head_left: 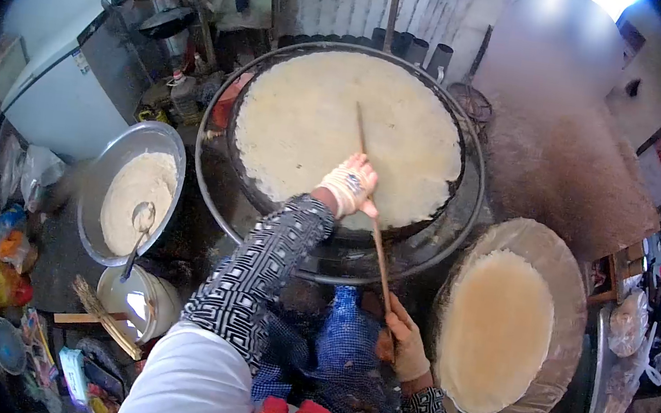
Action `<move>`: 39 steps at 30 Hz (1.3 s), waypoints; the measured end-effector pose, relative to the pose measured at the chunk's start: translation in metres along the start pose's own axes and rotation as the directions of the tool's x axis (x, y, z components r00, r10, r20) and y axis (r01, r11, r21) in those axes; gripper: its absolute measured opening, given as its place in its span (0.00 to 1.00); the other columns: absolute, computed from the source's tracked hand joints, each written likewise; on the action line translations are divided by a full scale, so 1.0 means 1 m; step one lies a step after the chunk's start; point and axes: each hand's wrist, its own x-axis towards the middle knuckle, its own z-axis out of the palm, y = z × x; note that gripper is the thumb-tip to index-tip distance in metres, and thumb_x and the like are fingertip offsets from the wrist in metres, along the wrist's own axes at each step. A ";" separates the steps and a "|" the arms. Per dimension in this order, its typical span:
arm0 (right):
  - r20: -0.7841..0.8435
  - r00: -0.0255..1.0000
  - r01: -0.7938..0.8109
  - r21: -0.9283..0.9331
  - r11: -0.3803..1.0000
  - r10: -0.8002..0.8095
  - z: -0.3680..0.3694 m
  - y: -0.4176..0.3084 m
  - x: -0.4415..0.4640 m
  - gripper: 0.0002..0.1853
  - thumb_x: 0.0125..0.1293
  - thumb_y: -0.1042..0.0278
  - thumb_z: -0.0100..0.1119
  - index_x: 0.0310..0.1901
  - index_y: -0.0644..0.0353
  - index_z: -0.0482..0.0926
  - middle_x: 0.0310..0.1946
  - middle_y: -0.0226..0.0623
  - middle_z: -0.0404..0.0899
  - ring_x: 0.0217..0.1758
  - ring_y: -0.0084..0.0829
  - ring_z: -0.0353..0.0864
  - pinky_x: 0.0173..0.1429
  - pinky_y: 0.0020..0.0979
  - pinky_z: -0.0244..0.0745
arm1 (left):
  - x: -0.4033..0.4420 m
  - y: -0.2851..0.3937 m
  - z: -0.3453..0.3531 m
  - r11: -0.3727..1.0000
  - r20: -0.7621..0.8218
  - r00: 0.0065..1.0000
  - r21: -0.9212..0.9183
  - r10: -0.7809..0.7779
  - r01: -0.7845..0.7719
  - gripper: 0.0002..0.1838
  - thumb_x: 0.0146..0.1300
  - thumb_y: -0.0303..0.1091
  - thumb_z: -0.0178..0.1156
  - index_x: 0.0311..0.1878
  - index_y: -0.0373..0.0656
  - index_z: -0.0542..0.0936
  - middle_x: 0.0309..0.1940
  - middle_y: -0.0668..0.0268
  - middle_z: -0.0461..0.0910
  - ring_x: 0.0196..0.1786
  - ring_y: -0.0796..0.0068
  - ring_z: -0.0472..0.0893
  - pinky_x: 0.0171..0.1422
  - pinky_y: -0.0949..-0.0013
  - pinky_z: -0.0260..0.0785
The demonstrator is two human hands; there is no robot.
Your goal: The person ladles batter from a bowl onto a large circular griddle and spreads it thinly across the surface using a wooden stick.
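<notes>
A thin wooden stick (380, 256) slants from the middle of a large round pancake (317, 114) down toward my lap. The pancake is pale and covers most of a round black griddle (467, 170). My left hand (354, 185), in a light fingerless glove, is closed round the stick over the pancake's lower part. Near the stick's lower end, my right hand (406, 344) is closed round it, beside the covered basket (565, 343). A browned round pancake (496, 334) lies in that basket.
A metal basin (89, 202) at left holds batter (134, 191) and a ladle (143, 221). Below it stands a white bucket (166, 302) with a twig brush (99, 310) across it. Bottles and shelving stand behind at left. Black cylinders line the griddle's far side.
</notes>
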 end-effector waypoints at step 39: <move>0.200 0.968 0.250 -0.742 0.621 -0.151 0.009 0.050 -0.019 0.32 0.68 0.53 0.59 0.71 0.50 0.64 0.56 0.42 0.80 0.57 0.34 0.81 0.60 0.33 0.74 | -0.263 -0.044 -0.013 0.949 -0.425 0.848 -0.139 -0.315 0.283 0.33 0.59 0.46 0.62 0.61 0.33 0.68 0.63 0.45 0.66 0.66 0.41 0.65 0.73 0.45 0.54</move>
